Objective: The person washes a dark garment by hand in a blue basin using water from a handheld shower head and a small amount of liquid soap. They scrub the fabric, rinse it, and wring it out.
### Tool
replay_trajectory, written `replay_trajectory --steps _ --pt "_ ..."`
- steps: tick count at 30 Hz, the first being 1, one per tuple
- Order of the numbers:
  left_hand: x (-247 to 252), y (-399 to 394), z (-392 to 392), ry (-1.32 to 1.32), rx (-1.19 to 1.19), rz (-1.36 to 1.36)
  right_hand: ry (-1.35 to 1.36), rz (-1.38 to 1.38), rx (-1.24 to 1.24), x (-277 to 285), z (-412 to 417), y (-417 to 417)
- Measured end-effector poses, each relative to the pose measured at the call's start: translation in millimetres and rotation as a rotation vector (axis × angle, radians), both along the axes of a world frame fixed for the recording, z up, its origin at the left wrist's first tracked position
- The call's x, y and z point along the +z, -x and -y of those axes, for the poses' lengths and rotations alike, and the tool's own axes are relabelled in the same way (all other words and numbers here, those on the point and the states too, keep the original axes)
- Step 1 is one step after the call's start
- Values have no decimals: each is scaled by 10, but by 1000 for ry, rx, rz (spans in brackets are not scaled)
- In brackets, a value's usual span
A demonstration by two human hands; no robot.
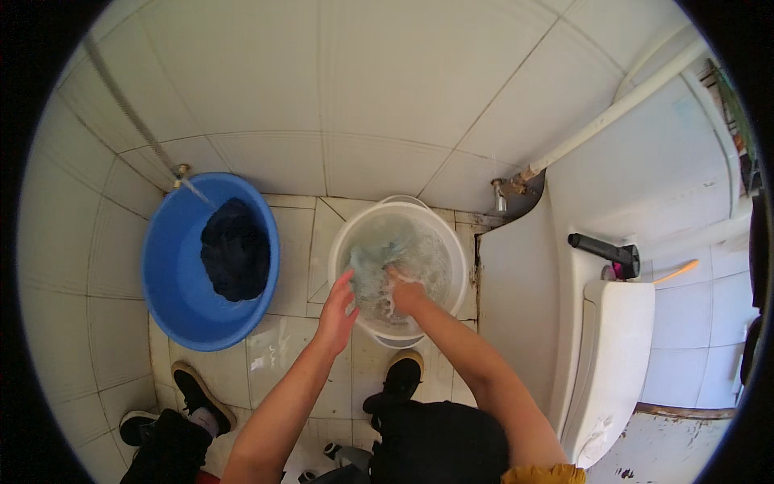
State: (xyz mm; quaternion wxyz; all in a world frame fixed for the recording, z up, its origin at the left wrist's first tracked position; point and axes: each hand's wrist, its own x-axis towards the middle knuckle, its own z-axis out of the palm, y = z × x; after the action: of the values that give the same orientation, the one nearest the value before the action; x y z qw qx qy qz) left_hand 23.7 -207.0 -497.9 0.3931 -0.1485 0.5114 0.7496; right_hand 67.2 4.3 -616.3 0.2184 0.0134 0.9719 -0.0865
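A white plastic bucket with a handle stands on the floor in front of me, holding sudsy water and a pale bluish cloth. My right hand is partly under the water, its fingers near the cloth; whether they grip it is hidden. At the bucket's left rim, my left hand has its fingers apart and holds nothing. To the left, a blue plastic basin contains a dark garment, while water runs in from a tap on the wall.
Tiled walls enclose the left and far sides. On the right stands a white fixture, with a black-handled item on its ledge and a metal tap beside it. Another person's shoes are at the lower left, below the basin.
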Motion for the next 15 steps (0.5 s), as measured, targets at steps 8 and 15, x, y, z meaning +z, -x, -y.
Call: replay_trajectory --steps 8,15 --pt "-1222 210 -938 -233 164 580 943 -215 -889 253 189 164" --pt "-1627 368 -868 -249 -94 150 645 -565 -588 893 539 240"
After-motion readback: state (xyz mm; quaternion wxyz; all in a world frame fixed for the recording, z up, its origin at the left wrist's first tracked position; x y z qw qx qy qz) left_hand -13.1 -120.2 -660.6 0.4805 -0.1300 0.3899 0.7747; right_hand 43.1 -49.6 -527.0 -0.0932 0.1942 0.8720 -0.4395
